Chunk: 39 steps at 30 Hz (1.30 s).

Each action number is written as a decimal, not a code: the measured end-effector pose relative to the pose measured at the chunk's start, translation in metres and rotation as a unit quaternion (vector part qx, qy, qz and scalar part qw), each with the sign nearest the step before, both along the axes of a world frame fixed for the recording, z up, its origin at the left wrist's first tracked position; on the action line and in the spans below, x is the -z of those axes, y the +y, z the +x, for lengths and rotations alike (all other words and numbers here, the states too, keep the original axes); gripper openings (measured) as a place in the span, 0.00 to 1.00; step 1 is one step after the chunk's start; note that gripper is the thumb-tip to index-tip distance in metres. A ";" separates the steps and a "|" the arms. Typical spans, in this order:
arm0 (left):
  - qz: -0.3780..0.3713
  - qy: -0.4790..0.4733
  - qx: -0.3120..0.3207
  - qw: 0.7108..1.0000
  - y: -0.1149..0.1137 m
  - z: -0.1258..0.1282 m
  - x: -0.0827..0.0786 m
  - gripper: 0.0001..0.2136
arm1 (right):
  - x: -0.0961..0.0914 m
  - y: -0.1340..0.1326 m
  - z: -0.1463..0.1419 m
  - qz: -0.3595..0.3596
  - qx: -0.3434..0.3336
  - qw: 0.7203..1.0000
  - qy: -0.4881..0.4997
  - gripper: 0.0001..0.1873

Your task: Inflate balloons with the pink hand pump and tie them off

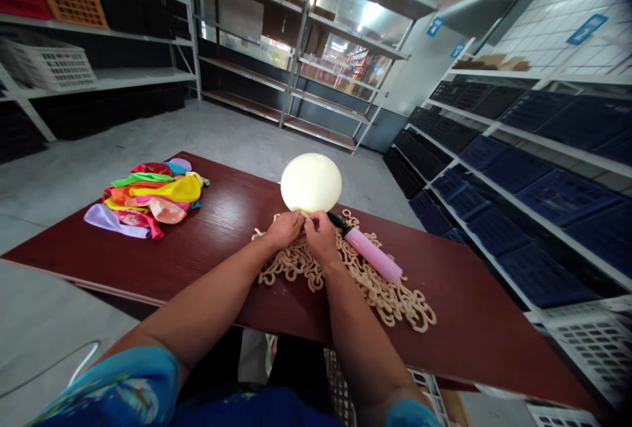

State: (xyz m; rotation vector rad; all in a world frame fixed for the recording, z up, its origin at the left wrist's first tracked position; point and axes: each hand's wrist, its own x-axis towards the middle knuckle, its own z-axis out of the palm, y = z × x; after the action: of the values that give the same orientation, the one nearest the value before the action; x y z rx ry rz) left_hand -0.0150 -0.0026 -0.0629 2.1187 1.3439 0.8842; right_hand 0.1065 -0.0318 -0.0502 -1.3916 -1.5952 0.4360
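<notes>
A blown-up pale yellow balloon (311, 182) stands beyond my fingertips, its neck end toward me. My left hand (287, 228) and my right hand (320, 235) meet at that end, both with fingers pinched on the balloon's neck. The neck itself is mostly hidden by the fingers. Under and around my hands lies a heap of tan, curly rope-like pieces (390, 299). Just right of my right hand, a pink balloon pump (374, 254) with a black end rests on the heap.
A pile of flat, colourful balloons (158, 193) lies at the left of the dark red table (227, 216). Metal shelves (291, 85) stand beyond it. Shelves with dark blue crates (563, 190) line the right, and a white basket (47, 65) sits on the left shelving.
</notes>
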 end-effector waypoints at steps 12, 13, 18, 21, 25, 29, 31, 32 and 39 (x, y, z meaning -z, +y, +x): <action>-0.067 -0.095 -0.046 0.992 0.003 -0.005 -0.001 0.19 | 0.003 -0.001 0.000 -0.060 -0.106 0.979 0.166 0.08; -0.065 -0.097 -0.045 0.992 0.004 -0.005 -0.001 0.19 | 0.003 -0.001 0.001 -0.063 -0.111 0.978 0.162 0.08; -0.062 -0.087 -0.032 0.994 0.004 -0.004 0.003 0.20 | 0.002 0.001 0.002 -0.056 -0.113 0.979 0.163 0.09; -0.050 -0.052 -0.029 0.997 0.005 -0.004 0.004 0.20 | 0.000 0.001 0.002 -0.053 -0.121 0.978 0.161 0.09; -0.026 0.004 -0.020 0.999 0.004 -0.004 0.005 0.19 | 0.000 0.002 0.003 -0.076 -0.105 0.977 0.170 0.10; -0.005 0.057 -0.014 0.998 0.004 -0.005 0.005 0.18 | 0.000 0.002 0.007 -0.095 -0.103 0.981 0.131 0.10; 0.001 0.071 -0.007 0.997 0.003 -0.005 0.004 0.17 | 0.000 0.002 0.008 -0.094 -0.108 0.985 0.095 0.10; 0.003 0.070 -0.002 0.998 0.003 -0.005 0.004 0.16 | -0.001 0.001 0.008 -0.086 -0.106 0.988 0.076 0.10; -0.014 -0.014 0.010 1.000 -0.003 0.002 -0.003 0.19 | -0.003 -0.002 -0.001 0.031 0.076 0.995 -0.062 0.07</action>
State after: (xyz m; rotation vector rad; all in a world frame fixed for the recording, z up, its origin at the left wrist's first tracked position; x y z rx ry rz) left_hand -0.0127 -0.0053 -0.0599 2.0876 1.3122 0.8791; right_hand 0.1050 -0.0340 -0.0476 -1.5044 -1.5752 0.2122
